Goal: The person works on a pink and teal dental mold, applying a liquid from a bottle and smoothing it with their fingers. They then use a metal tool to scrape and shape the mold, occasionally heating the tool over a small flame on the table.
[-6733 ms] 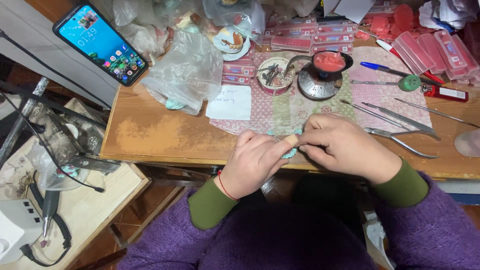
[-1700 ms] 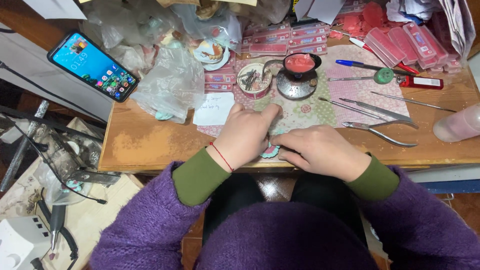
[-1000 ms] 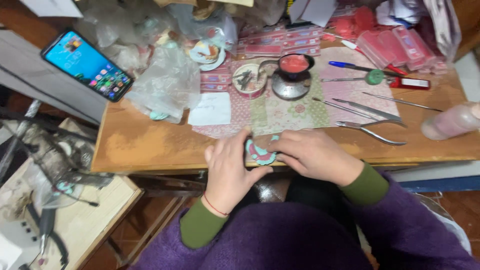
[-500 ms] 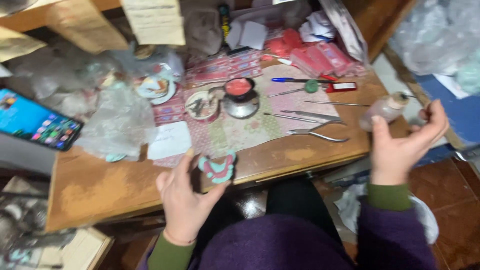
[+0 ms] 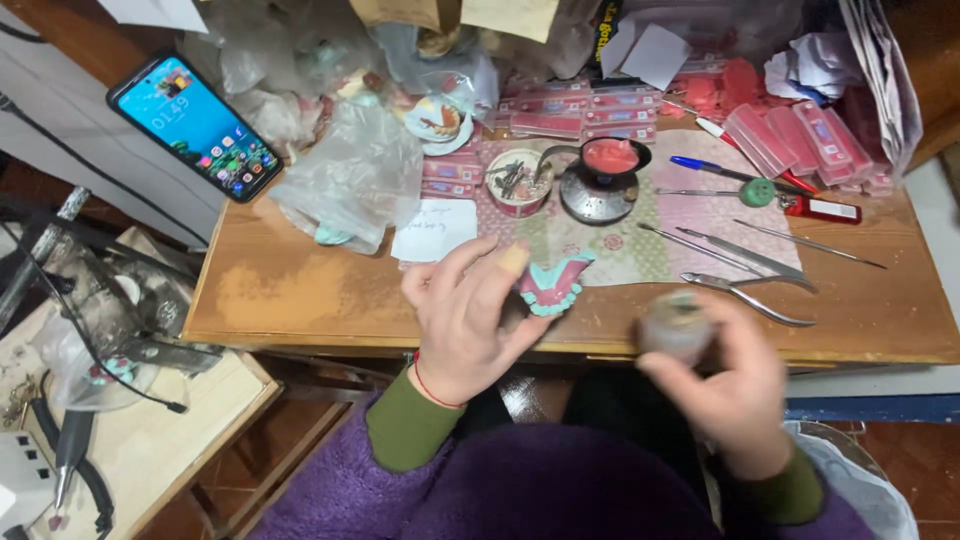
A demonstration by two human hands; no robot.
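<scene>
Hands over the table's near edge: left hand (image 5: 468,318) pinches a teal and pink dental model (image 5: 553,283), arch-shaped and matte, between thumb and fingers; right hand (image 5: 728,382), blurred, closes around a small rounded greyish container (image 5: 676,327). Wooden table (image 5: 300,290) is worn and bare at its near left; open room there. Farther back: metal burner with red wax (image 5: 603,180), steel pliers (image 5: 748,293), crumpled plastic bag (image 5: 355,180), smartphone (image 5: 195,125) at the far left corner.
</scene>
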